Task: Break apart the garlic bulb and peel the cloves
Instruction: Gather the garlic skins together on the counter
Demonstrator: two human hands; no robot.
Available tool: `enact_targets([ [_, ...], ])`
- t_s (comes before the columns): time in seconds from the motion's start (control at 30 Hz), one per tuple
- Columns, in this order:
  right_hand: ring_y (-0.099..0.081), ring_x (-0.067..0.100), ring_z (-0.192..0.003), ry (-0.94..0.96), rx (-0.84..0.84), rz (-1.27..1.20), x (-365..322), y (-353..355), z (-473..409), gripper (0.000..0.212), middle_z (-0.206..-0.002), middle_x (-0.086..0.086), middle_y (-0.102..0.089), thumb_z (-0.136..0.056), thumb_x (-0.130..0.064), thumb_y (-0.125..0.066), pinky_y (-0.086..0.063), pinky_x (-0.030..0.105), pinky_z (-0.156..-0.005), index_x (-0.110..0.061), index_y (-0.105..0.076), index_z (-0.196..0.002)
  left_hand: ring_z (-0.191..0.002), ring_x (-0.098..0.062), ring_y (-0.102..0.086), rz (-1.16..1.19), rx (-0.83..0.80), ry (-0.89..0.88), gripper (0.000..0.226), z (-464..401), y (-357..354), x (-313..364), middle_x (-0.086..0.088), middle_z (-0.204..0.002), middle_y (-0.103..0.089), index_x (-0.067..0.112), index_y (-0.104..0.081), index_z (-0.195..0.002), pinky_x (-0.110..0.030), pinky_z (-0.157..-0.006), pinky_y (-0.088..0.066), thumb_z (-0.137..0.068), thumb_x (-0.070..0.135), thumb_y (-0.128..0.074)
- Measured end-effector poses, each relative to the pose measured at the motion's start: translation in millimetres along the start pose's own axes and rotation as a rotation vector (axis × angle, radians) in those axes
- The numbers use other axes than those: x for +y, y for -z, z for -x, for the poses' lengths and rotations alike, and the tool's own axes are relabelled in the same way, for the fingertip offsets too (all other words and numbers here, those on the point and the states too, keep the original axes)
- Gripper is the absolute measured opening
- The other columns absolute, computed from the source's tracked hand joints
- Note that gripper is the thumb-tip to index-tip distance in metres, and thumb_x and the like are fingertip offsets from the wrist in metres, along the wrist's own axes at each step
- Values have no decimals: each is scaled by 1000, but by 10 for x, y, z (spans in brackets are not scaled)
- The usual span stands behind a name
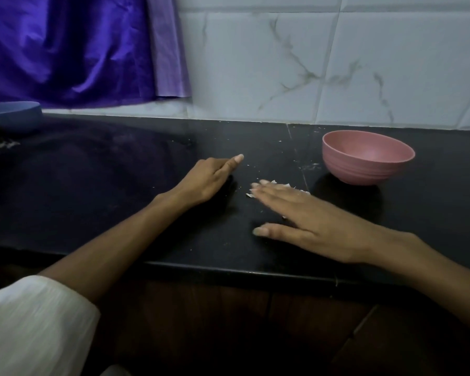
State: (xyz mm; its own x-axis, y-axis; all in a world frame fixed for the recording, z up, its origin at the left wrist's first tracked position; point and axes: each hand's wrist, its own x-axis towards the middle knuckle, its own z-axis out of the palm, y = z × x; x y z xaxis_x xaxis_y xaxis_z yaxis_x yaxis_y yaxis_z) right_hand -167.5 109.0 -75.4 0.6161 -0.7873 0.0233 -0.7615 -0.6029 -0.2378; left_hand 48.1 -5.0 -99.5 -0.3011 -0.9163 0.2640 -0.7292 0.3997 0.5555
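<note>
Garlic, late stage by the look of it: no bulb or cloves visible (pink bowl (368,156) interior hidden), only white papery peel scraps (274,183) on black counter (120,185) beneath flat, straight-fingered right hand (310,215); left hand (212,177) loosely curled, forefinger out, holding nothing.

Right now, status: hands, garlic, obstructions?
Left hand loosely curled, forefinger out, holding nothing. Right hand flat over garlic skins. No bulb or cloves visible. Pink bowl right, clear of hands.
</note>
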Motion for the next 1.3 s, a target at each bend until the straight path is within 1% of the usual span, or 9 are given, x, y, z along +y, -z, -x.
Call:
enact_targets([
  [0.2, 15, -9, -139, -439, -131, -17, 495, 41, 564, 116, -160, -13, 18, -67, -94, -21, 7, 11, -110, -25, 9, -156, -122, -28, -45, -349, -62, 78, 55, -29, -101, -87, -7, -106, -54, 11, -50, -92, -47, -104, -36, -98, 59, -26],
  [0.3, 18, -5, -142, -424, -123, 90, 601, -92, 567, 121, -162, -8, 17, -58, -93, 1, 10, 16, -114, -22, 10, -156, -145, -26, -25, -449, -151, 71, 59, -47, -212, -86, -10, -152, -37, 10, -48, -128, -47, -118, -20, -101, 55, -24],
  [0.37, 18, -5, -142, -407, -94, 96, 606, -121, 459, 120, -162, -9, 16, -58, -91, 4, 11, 18, -115, -22, 9, -156, -148, -24, -19, -457, -154, 40, 59, -41, -244, -32, -10, -158, -27, 10, -42, -137, -46, -119, -16, -101, 54, -24],
  [0.53, 7, 7, -150, -382, -30, 35, 498, -161, 65, 114, -165, 0, 9, -72, -89, -16, 3, 25, -121, -15, 6, -156, -149, -23, -16, -478, -178, 41, 64, -31, -304, 92, -10, -160, -24, 10, -34, -146, -46, -120, -14, -102, 54, -24],
  [0.67, 0, 8, -151, -304, 127, -166, 377, -176, -181, 116, -165, -4, 13, -73, -79, -48, -9, 30, -121, -26, 15, -155, -136, -31, -38, -381, -144, -17, 42, -3, -337, 207, -17, -140, -48, 5, -49, -124, -46, -111, -28, -105, 36, -27],
  [0.73, 1, 10, -151, -261, 153, -181, 375, -182, -299, 112, -165, -5, 12, -70, -83, -49, -13, 40, -123, -38, 10, -155, -125, -36, -47, -237, -51, -17, 34, -19, -270, 218, -23, -122, -57, 1, -53, -113, -43, -102, -36, -104, 23, -29],
  [0.83, -4, 18, -152, -227, 161, -153, 328, -192, -429, 100, -166, -5, 6, -72, -82, -47, -16, 44, -122, -46, -3, -154, -127, -36, -49, -101, 31, -3, 46, 1, -129, 202, -26, -130, -57, -2, -55, -127, -41, -104, -38, -100, 23, -27],
  [0.93, -8, 21, -152, -209, 181, -135, 336, -221, -482, 91, -166, -2, 0, -76, -79, -45, -17, 43, -122, -45, -13, -154, -130, -33, -49, -96, 58, -71, 62, 23, -93, 207, -19, -139, -54, 2, -51, -137, -38, -107, -38, -90, 31, -22],
  [1.3, -16, 24, -150, -265, 241, -110, 377, -234, -475, 78, -164, 6, -13, -87, -69, -50, -19, 47, -121, -36, -26, -153, -119, -36, -56, -95, 7, -137, 48, 93, -68, 270, -23, -130, -59, -2, -58, -126, -39, -99, -41, -97, 25, -29],
])
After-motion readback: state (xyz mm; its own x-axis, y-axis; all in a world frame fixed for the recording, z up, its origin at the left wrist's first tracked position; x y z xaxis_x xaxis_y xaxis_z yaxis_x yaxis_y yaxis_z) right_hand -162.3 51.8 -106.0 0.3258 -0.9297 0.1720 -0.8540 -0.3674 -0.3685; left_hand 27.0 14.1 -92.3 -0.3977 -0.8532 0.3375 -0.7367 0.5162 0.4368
